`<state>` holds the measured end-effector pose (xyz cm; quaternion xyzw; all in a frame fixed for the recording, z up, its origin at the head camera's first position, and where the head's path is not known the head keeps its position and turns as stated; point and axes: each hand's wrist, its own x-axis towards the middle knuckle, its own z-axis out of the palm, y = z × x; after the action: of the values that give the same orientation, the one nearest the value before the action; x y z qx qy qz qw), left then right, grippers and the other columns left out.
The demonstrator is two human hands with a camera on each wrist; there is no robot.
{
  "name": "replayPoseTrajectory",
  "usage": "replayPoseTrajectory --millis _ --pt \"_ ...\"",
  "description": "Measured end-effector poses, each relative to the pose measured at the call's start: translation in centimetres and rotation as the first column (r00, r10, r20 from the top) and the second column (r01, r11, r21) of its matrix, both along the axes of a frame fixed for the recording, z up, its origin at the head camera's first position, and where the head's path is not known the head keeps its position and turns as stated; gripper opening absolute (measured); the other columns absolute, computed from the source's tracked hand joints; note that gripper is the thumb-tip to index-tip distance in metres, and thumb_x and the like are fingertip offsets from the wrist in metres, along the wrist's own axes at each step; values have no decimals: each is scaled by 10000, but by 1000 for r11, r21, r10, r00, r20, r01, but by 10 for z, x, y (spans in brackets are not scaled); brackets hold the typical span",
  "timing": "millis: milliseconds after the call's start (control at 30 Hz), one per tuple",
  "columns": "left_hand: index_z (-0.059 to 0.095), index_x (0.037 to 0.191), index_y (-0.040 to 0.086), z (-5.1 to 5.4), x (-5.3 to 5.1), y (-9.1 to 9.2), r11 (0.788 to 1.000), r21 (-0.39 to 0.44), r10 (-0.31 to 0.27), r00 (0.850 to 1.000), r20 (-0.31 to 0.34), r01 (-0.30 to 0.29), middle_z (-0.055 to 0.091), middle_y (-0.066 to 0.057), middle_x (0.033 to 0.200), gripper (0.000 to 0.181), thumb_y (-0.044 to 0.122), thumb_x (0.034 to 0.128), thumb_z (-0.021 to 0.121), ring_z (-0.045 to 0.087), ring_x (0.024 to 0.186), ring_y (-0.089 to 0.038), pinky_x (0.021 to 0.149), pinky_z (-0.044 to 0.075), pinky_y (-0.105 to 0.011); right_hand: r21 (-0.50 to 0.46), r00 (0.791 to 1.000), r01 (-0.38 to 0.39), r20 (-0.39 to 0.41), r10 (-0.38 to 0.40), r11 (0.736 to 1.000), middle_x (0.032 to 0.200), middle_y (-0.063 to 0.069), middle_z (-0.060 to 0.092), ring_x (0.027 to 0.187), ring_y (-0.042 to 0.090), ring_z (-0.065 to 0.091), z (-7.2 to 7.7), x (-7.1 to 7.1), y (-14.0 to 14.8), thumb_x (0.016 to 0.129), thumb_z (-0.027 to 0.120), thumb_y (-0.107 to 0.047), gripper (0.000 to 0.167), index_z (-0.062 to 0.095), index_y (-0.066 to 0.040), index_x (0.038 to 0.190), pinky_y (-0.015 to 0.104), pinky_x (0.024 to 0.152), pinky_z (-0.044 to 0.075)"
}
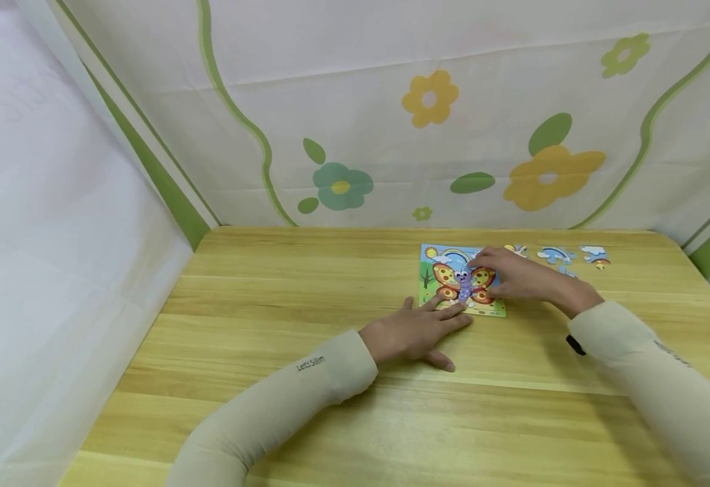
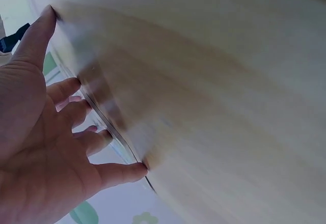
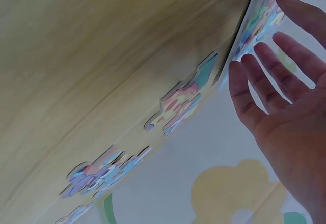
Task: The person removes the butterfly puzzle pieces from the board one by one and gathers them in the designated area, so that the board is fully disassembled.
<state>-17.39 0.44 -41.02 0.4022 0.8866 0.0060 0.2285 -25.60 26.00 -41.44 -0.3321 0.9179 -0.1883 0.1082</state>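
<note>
A butterfly picture board (image 1: 428,287) lies flat on the wooden table, its right part partly covered by the right hand. The left hand (image 1: 412,333) rests with spread fingers at the board's lower edge; in the left wrist view the left hand (image 2: 56,142) has its fingertips against the table and the board's edge. Over the board's right side is the right hand (image 1: 516,274), fingers extended. In the right wrist view the right hand (image 3: 290,76) has slightly bent fingers near the board (image 3: 262,18), with no piece visible between them.
Loose puzzle pieces lie right of the board: a rainbow piece (image 1: 556,255), a cloud piece (image 1: 595,254) and others, some partly behind the right hand. In the right wrist view, a yellow-and-teal piece (image 3: 175,99) and a purple-and-blue piece (image 3: 97,175) lie on the table. A flowered curtain (image 1: 385,149) stands behind.
</note>
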Motion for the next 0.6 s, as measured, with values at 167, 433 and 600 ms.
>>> replayPoseTrajectory --millis 167,433,600 --pt "121 1697 357 0 1 1 1000 -8 6 1000 0 -6 22 149 1775 883 653 987 554 1 1657 -235 1276 223 -625 25 1000 -7 15 7 1000 1333 219 612 1245 433 591 1 -2 -2 862 740 11 542 625 53 1390 609 1003 513" --pt "131 1696 361 0 0 1 1000 -6 8 1000 -2 -8 27 153 1775 882 653 984 562 9 1659 -229 1275 228 -624 46 999 -13 52 11 999 1275 207 621 1191 397 616 7 -3 -8 854 724 62 536 630 64 1381 588 985 526" --pt "133 1696 360 -1 0 1 1000 -9 5 1000 -10 -5 28 151 1775 884 654 983 564 19 1659 -230 1275 230 -621 59 997 3 81 -8 998 1229 195 626 1098 325 624 9 -4 -10 840 716 81 554 625 59 1386 530 925 540"
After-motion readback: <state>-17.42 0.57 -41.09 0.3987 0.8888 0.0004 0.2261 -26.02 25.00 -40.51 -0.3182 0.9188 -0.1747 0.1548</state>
